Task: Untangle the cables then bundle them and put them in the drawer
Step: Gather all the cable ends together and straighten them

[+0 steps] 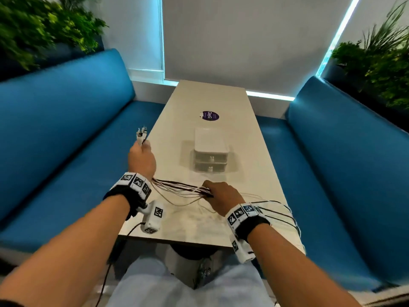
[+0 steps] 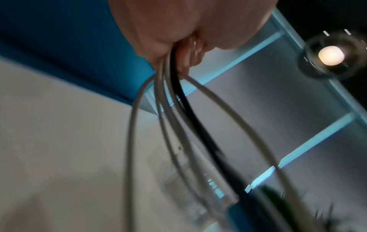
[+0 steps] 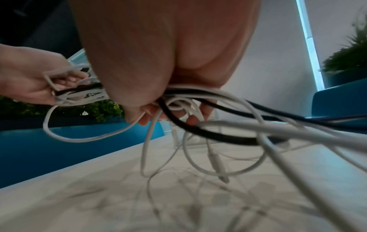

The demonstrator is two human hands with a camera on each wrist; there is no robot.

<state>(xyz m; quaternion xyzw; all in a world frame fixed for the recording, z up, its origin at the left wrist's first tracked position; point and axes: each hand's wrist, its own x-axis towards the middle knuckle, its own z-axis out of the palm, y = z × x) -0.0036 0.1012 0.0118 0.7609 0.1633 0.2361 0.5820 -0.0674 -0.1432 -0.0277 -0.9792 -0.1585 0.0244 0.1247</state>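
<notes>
Several white and black cables [image 1: 179, 188] stretch between my two hands above the table's near end. My left hand [image 1: 141, 156], raised over the table's left edge, grips one end of the bunch, and white plugs [image 1: 141, 134] stick up out of the fist. The left wrist view shows the cables [image 2: 172, 109] hanging down from that fist [image 2: 184, 51]. My right hand [image 1: 221, 193] holds the bunch lower down, fingers curled round it [image 3: 178, 113]. Loose loops [image 3: 218, 157] trail off the table's right edge. A small white two-drawer box [image 1: 210, 155] stands mid-table with both drawers closed.
The pale table [image 1: 199, 229] is narrow, with blue benches [image 1: 66, 140] on both sides. A purple round sticker [image 1: 209, 116] lies beyond the drawer box. Potted plants [image 1: 380, 58] stand behind the benches.
</notes>
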